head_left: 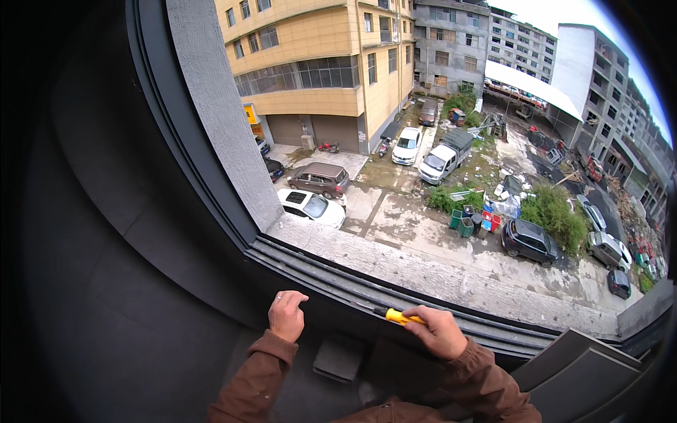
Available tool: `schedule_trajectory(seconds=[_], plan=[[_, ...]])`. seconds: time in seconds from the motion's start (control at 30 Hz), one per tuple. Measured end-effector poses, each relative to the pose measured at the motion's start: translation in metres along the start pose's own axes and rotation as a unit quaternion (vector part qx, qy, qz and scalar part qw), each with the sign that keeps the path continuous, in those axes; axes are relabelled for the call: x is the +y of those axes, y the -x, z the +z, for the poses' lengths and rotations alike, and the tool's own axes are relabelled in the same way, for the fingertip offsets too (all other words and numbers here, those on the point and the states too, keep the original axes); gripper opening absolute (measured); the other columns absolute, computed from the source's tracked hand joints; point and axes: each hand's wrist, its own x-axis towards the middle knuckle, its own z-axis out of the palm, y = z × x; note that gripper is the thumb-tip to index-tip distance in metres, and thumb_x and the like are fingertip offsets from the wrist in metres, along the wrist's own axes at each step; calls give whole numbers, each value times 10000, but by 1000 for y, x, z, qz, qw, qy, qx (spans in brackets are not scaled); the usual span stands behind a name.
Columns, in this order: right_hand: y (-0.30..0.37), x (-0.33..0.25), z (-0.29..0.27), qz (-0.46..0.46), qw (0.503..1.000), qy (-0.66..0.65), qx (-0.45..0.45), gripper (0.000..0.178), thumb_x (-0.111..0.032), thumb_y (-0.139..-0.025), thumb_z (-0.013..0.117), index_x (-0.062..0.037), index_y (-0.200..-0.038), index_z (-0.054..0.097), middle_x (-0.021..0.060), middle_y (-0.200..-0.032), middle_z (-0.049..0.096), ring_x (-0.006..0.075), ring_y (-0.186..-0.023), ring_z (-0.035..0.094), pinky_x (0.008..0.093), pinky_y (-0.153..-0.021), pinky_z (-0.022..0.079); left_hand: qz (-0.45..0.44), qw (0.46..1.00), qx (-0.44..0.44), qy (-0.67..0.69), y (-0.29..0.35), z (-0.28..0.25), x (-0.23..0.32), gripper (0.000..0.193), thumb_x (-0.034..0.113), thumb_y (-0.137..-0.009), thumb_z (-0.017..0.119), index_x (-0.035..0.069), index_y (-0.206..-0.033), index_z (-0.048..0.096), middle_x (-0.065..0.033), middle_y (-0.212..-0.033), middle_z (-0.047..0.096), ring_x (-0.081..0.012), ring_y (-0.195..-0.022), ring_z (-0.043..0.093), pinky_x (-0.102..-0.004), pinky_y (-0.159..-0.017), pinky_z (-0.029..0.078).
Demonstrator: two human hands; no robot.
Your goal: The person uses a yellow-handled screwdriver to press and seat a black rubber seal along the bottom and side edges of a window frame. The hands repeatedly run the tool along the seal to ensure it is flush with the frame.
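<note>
My right hand [443, 334] is closed round the yellow handle of a screwdriver [399, 316] with a black collar. Its thin metal shaft points left, over the inner edge of the dark window track [338, 278]. My left hand [288, 316] is beside the frame's inner side, left of the screwdriver tip. A ring shows on one finger, and the fingers are loosely bent with one stretching right. Nothing shows in that hand, though its palm side is hidden. Both forearms wear brown sleeves.
A rough concrete ledge [416, 271] lies beyond the track, with a drop to a yard holding parked cars and bins. The upright dark frame [187, 134] rises on the left. Grey panels [585, 374] lean at right; a grey block [338, 358] lies below.
</note>
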Motion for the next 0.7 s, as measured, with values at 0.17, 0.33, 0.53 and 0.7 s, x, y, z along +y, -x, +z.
schedule_trajectory(seconds=[0.17, 0.33, 0.53, 0.7], plan=[[44, 8, -73, 156, 988, 22, -5, 200, -141, -900, 695, -16, -1055, 677, 154, -825, 703, 207, -722, 691, 299, -688, 532, 69, 997, -46, -5, -6, 21, 36, 323, -79, -663, 604, 86, -932, 672, -44, -975, 641, -272, -963, 603, -386, -795, 487], [73, 25, -86, 268, 962, -39, -15, 185, -133, -894, 697, -23, -1043, 694, 134, -817, 702, 153, -742, 677, 280, -707, 525, 125, 989, -82, -7, -14, 43, 58, 250, -19, -708, 621, 85, -927, 681, -48, -967, 627, -264, -978, 598, -392, -777, 476], [63, 25, -49, 146, 988, 58, -7, 176, -144, -892, 690, -45, -1036, 672, 182, -842, 682, 345, -746, 670, 364, -658, 522, 148, 984, -103, -2, -8, 69, 81, 175, 13, -726, 610, 69, -882, 667, -53, -953, 613, -264, -979, 588, -386, -765, 476], [45, 8, 31, -20, 989, 141, 27, 247, -82, -855, 722, -17, -1079, 644, 163, -912, 676, 325, -759, 680, 345, -657, 541, 117, 990, -59, 58, -7, 67, 85, 185, -38, -679, 591, 70, -822, 639, -62, -919, 626, -268, -923, 603, -380, -750, 479]])
